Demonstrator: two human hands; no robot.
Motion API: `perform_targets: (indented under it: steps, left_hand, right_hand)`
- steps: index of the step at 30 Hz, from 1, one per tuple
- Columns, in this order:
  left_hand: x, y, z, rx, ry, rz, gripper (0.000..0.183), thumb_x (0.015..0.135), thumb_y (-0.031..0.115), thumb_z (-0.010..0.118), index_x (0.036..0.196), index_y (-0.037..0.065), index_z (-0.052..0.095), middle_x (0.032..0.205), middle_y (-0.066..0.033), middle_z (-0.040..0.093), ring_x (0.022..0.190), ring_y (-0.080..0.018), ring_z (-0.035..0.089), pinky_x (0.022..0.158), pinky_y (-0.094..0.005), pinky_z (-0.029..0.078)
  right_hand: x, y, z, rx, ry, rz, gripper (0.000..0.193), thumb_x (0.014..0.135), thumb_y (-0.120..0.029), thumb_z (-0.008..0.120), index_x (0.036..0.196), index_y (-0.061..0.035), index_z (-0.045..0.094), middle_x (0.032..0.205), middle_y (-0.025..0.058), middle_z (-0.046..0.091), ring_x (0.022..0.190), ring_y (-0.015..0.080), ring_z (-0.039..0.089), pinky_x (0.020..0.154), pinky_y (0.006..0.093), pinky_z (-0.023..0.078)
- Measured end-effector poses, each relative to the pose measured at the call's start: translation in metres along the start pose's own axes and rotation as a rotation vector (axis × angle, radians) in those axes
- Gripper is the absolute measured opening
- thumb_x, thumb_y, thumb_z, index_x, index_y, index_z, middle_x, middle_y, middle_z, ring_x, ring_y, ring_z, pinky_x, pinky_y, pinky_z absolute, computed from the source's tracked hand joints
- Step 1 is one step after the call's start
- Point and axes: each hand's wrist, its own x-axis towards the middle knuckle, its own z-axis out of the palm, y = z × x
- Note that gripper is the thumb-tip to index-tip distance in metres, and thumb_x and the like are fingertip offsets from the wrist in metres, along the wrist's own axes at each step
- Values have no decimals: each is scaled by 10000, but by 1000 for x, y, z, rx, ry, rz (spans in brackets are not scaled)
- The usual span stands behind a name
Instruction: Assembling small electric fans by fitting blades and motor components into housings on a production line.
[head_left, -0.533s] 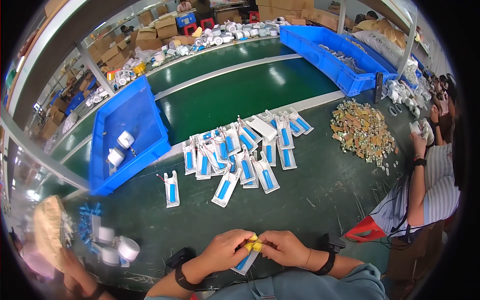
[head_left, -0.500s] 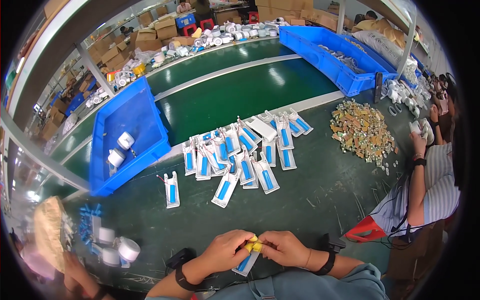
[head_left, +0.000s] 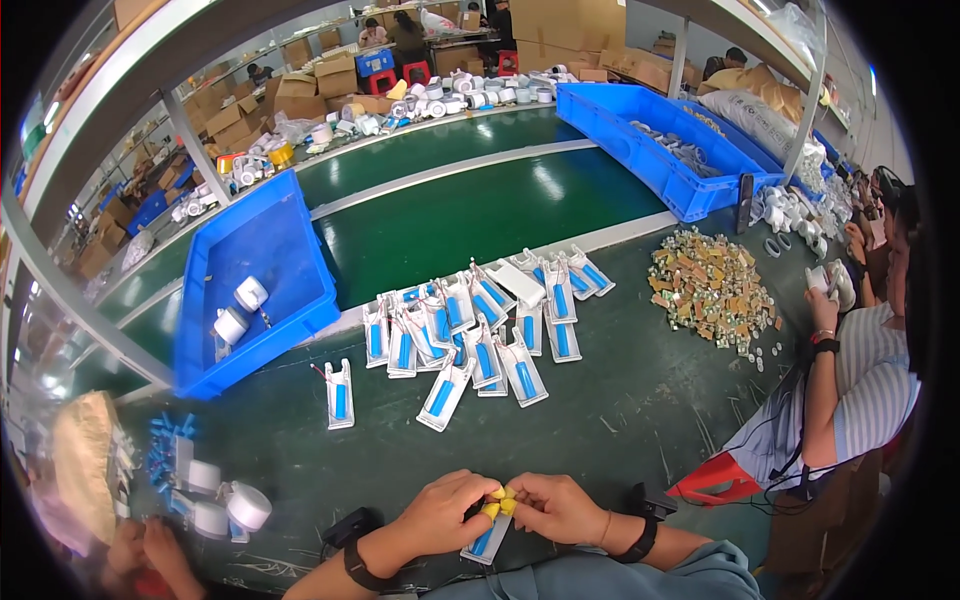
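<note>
Close in front of me, at the table's near edge, is a white plastic housing with a blue cylindrical battery [head_left: 484,541] in it. My left hand [head_left: 447,514] grips its upper end from the left, thumb and fingers pinched together. From the other side my right hand [head_left: 562,508] pinches at the same end, its fingertips almost meeting the left ones. Yellow covers sit on several fingertips. Whatever small part lies between the fingertips is hidden. Farther forward, a loose pile of similar housings with batteries [head_left: 483,345] lies on the green table, with one single housing [head_left: 340,394] apart to its left.
Left stands a blue tray [head_left: 325,308] with white round parts. A pile of small circuit boards [head_left: 712,287] lies to the right, below a blue crate [head_left: 690,205]. White cylinders [head_left: 248,505] and blue batteries sit at lower left. Co-workers are at both sides.
Both hands stay pinched at the housing's upper end, with small finger shifts. The whole view has tilted slightly. At lower left, a co-worker's hands have moved.
</note>
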Motion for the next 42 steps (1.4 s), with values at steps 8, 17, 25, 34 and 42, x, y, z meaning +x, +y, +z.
perform_targets:
  steps: [8,17,25,34,42]
  left_hand:
    - [-2,-8,1,22,-37,-18,278,774,99,694,1041,66,622,819,-71,636,751,-261,630,741,-380,486]
    - [-1,-4,1,43,-28,-21,268,758,102,703,1011,70,622,787,-65,618,721,-263,611,720,-381,469]
    - [-1,-4,2,35,-23,-17,271,728,105,708,986,76,631,802,-56,626,739,-261,614,721,-375,464]
    - [3,-6,5,37,-43,45,281,694,106,704,964,74,633,806,-50,624,746,-269,607,722,-383,460]
    - [3,-5,2,148,-57,66,263,637,107,697,882,50,621,746,-63,595,715,-284,578,718,-394,444]
  right_hand:
    - [-1,-5,1,66,-4,77,275,933,31,556,1209,29,548,966,83,664,830,111,682,692,248,574]
    - [0,1,5,80,67,-23,205,903,-23,622,1107,-12,613,824,58,680,689,94,668,627,250,546]
    - [-1,0,4,74,37,30,245,921,-1,601,1165,13,579,909,72,675,773,106,678,658,245,565]
    - [-4,1,4,49,99,-11,226,888,-25,640,1108,-3,595,814,60,674,692,109,665,626,261,539]
    - [4,-3,2,-115,87,-139,216,899,-45,628,1107,-20,578,800,45,640,683,115,637,630,268,525]
